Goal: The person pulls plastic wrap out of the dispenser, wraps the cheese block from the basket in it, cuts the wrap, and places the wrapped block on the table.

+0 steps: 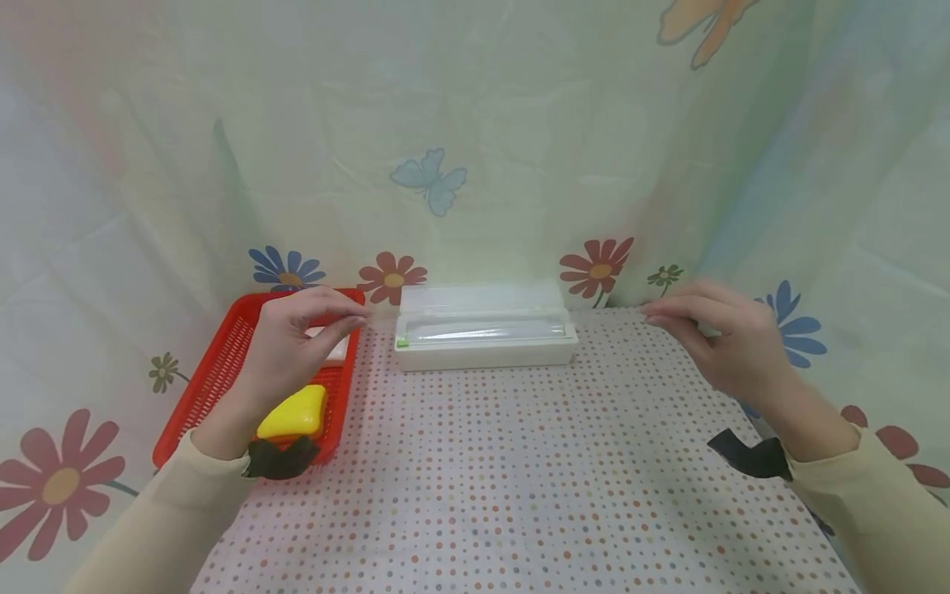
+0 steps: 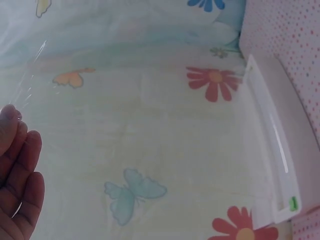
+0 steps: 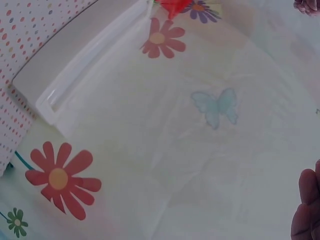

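My left hand (image 1: 293,338) is raised above the red basket, thumb and forefinger pinched together. Thin glints in the left wrist view show clear plastic wrap (image 2: 31,75) running from those fingertips. On the other side, my right hand (image 1: 731,338) is up at a similar height, its thumb and fingertips pressed together in a pinch at the wrap's other end; the film is nearly invisible there. Between the hands, farther back, stands a white wrap dispenser (image 1: 486,356) with its lid (image 1: 482,297) raised and a roll of clear wrap (image 1: 486,330) inside.
The red basket (image 1: 213,371) at the left holds a yellow soap-shaped block (image 1: 293,412) and a white item (image 1: 337,353), partly hidden by my left hand. A dotted cloth (image 1: 505,478) covers the table. A flowered curtain (image 1: 519,148) hangs behind and at both sides.
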`<action>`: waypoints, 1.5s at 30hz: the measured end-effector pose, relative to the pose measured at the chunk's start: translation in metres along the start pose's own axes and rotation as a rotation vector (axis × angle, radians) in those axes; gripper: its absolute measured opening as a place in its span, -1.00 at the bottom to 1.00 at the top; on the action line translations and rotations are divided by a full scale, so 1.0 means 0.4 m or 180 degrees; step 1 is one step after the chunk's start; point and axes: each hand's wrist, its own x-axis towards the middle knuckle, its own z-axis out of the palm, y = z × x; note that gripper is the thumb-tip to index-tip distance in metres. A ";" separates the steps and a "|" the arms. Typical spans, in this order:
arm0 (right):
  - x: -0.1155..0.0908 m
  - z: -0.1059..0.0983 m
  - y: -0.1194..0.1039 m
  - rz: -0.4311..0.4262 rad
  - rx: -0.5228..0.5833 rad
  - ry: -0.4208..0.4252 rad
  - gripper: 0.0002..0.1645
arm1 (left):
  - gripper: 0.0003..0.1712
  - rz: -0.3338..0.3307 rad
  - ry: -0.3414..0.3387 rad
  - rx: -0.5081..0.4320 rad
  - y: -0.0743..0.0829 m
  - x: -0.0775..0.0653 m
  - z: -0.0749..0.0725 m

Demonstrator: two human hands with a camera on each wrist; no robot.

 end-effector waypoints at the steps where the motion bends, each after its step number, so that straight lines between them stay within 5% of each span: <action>1: -0.007 -0.001 -0.005 -0.0001 0.0029 0.0026 -0.31 | -0.73 0.0018 0.0007 0.0010 0.004 -0.005 0.000; 11: -0.095 -0.015 -0.075 -0.0118 0.0092 0.0147 -0.39 | -0.59 0.0407 -0.0008 -0.0143 0.042 -0.088 0.011; 17: -0.145 -0.009 -0.128 -0.0332 0.0555 0.0288 -0.50 | -0.53 0.0365 -0.0071 -0.0446 0.050 -0.172 0.040; 20: -0.179 -0.006 -0.152 -0.0358 0.0509 0.0241 -0.52 | -0.55 0.0218 -0.0174 -0.0508 0.050 -0.219 0.054; 24: -0.234 -0.003 -0.177 -0.0341 0.0313 -0.0029 -0.49 | -0.58 -0.0088 -0.0508 -0.0723 0.044 -0.279 0.063; 32: -0.348 0.012 -0.206 -0.0103 -0.0093 -0.0774 -0.44 | -0.61 -0.0121 -0.1007 -0.1142 0.014 -0.375 0.096; 37: -0.410 0.033 -0.218 -0.0004 -0.0115 -0.1356 -0.52 | -0.73 -0.0256 -0.1383 -0.1160 -0.005 -0.409 0.120; 40: -0.444 0.053 -0.216 -0.0150 -0.0045 -0.1495 -0.65 | -0.75 -0.0463 -0.1678 -0.1095 -0.013 -0.420 0.131; 45: -0.489 0.082 -0.209 -0.0222 0.0066 -0.1686 -0.54 | -0.82 -0.0901 -0.2205 -0.1140 -0.029 -0.440 0.156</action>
